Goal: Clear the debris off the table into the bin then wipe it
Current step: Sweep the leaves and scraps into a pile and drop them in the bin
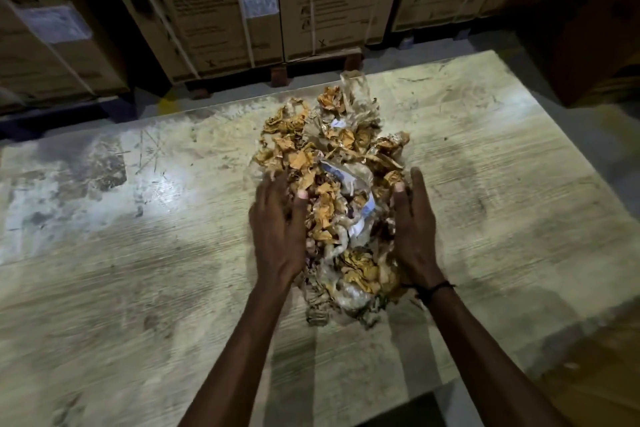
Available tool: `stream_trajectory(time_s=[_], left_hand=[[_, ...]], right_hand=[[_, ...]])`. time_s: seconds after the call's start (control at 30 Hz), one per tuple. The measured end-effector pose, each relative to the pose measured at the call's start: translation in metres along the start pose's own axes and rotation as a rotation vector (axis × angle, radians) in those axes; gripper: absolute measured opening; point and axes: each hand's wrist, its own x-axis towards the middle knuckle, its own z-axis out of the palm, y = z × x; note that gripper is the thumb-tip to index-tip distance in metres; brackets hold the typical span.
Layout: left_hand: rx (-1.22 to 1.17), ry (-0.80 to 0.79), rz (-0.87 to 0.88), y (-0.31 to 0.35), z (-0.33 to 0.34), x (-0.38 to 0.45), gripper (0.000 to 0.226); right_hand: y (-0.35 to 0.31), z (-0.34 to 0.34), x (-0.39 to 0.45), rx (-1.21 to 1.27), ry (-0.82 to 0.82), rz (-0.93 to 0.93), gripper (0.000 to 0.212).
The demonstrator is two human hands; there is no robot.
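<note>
One heap of debris, catalogued from my head view: crumpled orange-brown paper scraps, clear plastic film and a few white-and-blue wrappers, lying mid-table and running from near the far edge down toward me.

Hands: my left hand lies against the heap's left flank, fingers straight and spread, thumb laid on the scraps. My right hand mirrors it on the right flank, fingers extended, thumb tip touching the pile. Neither hand is curled round anything; both are flat-palmed, bracketing the heap's near half. A dark band sits on the right wrist.

Handling, as I judge it: very light, soft and springy. The paper balls should crush under pressure and puff back when released; the film looks slick and likely to slide out between my palms. Nothing fragile. The loose bits at the near end and the far cluster are the ones likely to shed.

Where to take hold: from both flanks, low against the tabletop, palms scooping under and squeezing inward, not pinching from the top. The whole heap looks like too much for one lift.

Bin: not in view. Behind the table, strapped cardboard cartons.
</note>
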Motion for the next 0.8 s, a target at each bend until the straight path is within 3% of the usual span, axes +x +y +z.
stream_trajectory(time_s=[0.07, 0.13, 0.3, 0.4, 0.6, 0.8], left_hand=[[-0.081, 0.071, -0.041, -0.001, -0.011, -0.016, 0.057], [-0.094, 0.038, -0.104, 0.002, -0.007, -0.033, 0.063], [0.26, -0.074, -0.038, 0.009, 0.031, -0.046, 0.076], [0.216, -0.087, -0.035, 0.011, 0.029, -0.044, 0.076], [0.19, 0.0, -0.119, 0.006, -0.005, -0.081, 0.074], [0.471, -0.121, -0.084, -0.004, 0.014, -0.096, 0.075]], right_hand=[[0.005, -0.01, -0.01, 0.013, 0.011, 0.024, 0.068], [0.01, -0.006, -0.024, -0.037, -0.019, 0.02, 0.069], [0.009, 0.037, -0.043, -0.315, -0.111, -0.036, 0.087], [0.007, 0.037, -0.045, -0.268, -0.117, -0.027, 0.08], [0.015, 0.014, -0.069, -0.12, -0.012, -0.018, 0.076], [0.028, 0.04, -0.087, -0.437, 0.048, -0.213, 0.068]])
